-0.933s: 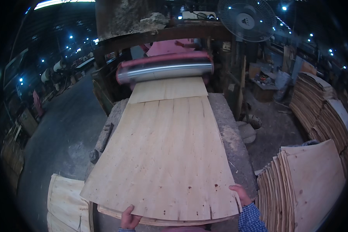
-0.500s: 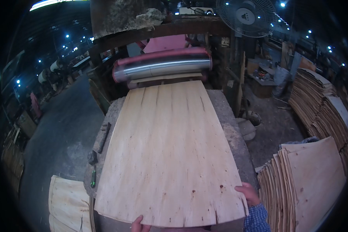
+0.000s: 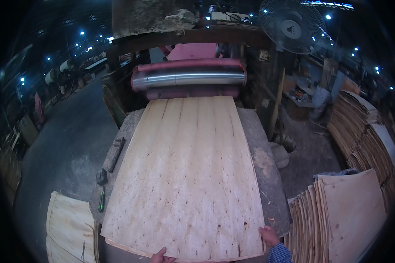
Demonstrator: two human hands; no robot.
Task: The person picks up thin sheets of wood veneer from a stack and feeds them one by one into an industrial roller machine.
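A large pale wood veneer sheet (image 3: 188,175) with dark streaks and specks lies lengthwise in front of me. More sheet edges show under its near left edge. My left hand (image 3: 162,256) grips the near edge at about the middle, thumb on top and the other fingers mostly hidden below. At the near right corner, my right hand (image 3: 270,236) is closed on the side edge, its fingertips partly under the wood. Beyond the sheet's far end are the rollers (image 3: 188,78), one shiny metal with pinkish-red covering around it.
The worktable (image 3: 261,153) carries a green-handled tool (image 3: 102,200), a dark block (image 3: 101,176) and a dark bar (image 3: 116,154) on its left. Veneer stacks stand at right (image 3: 351,215) and lower left (image 3: 70,223). A fan (image 3: 290,28) hangs upper right.
A pale sheet end that showed under the rollers is no longer visible there. My right hand and the veneer's near right corner have shifted left and slightly down in view.
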